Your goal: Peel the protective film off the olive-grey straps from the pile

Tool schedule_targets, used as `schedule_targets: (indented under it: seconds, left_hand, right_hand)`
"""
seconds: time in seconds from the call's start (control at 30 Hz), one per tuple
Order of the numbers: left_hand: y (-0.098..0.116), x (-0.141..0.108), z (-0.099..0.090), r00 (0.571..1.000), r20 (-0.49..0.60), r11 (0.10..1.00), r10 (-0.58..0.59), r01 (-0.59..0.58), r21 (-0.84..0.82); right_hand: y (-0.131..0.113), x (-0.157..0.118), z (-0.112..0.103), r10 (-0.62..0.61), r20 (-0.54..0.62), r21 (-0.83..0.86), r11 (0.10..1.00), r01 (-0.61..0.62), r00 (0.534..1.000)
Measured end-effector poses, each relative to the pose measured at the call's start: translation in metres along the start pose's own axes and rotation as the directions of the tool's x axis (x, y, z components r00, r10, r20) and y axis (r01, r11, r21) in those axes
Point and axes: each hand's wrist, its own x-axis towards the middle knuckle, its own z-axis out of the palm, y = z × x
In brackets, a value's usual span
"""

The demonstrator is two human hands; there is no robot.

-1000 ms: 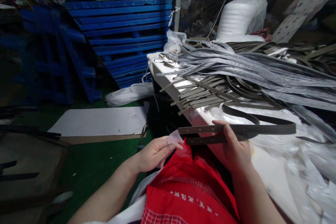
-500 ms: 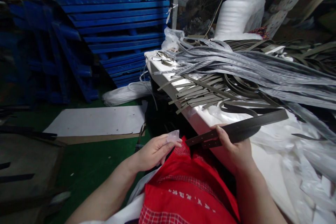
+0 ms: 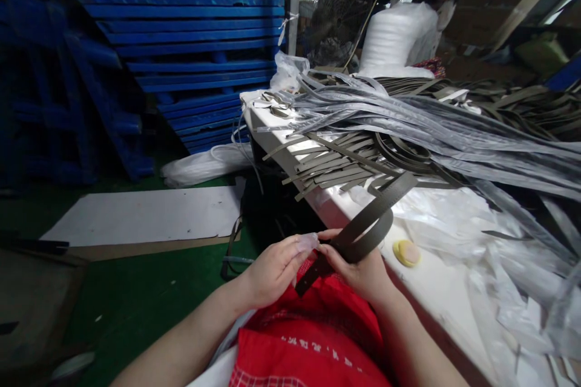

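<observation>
My left hand (image 3: 275,269) pinches the end of a clear plastic sleeve (image 3: 308,242) above the red apron (image 3: 313,326). Close beside it, my right hand (image 3: 361,269) is closed round a dark olive belt (image 3: 379,210). The belt is folded into a loop that rises over the table edge, and its end with punched holes hangs down between my hands. My right fingertips are at the plastic sleeve; whether they grip it I cannot tell.
On the white table (image 3: 436,290) lie several olive belts (image 3: 331,163), long plastic sleeves (image 3: 408,115) and a round yellow item (image 3: 407,253). Blue pallets (image 3: 200,42) are stacked behind. White board (image 3: 149,211) lies on the left. A white foam roll (image 3: 390,39) stands at the back.
My right hand has moved left and down with the belt, meeting my left hand at the plastic sleeve. The belt now tilts more steeply, and the yellow item has come into view.
</observation>
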Motion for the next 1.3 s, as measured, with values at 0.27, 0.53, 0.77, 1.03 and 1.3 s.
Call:
schedule_targets:
  seconds: [0.27,0.53,0.77,1.03,1.3]
  left_hand:
    - [0.008,0.003,-0.004,1.0,0.014,0.993,-0.017,0.018,-0.118]
    - [-0.003,-0.002,-0.002,0.995,0.096,1.0,0.0,-0.003,0.029]
    - [0.003,-0.003,-0.019,0.969,0.241,0.998,-0.048,0.036,0.054]
    - [0.005,0.001,-0.023,0.964,0.267,0.998,-0.001,0.016,-0.055]
    - [-0.009,-0.009,-0.023,0.973,0.202,0.949,-0.113,0.166,-0.268]
  right_hand:
    - [-0.001,-0.002,0.001,0.035,0.062,0.028,0.999,-0.037,0.997]
    - [0.004,-0.004,-0.001,0.008,0.155,-0.065,0.998,0.002,0.988]
    - [-0.008,0.0,-0.021,-0.052,0.184,-0.264,0.959,0.101,0.982]
    - [-0.006,-0.001,-0.019,-0.006,0.17,-0.133,0.991,0.029,0.985]
    - [0.004,-0.001,-0.051,0.004,-0.55,-0.102,0.992,-0.071,0.835]
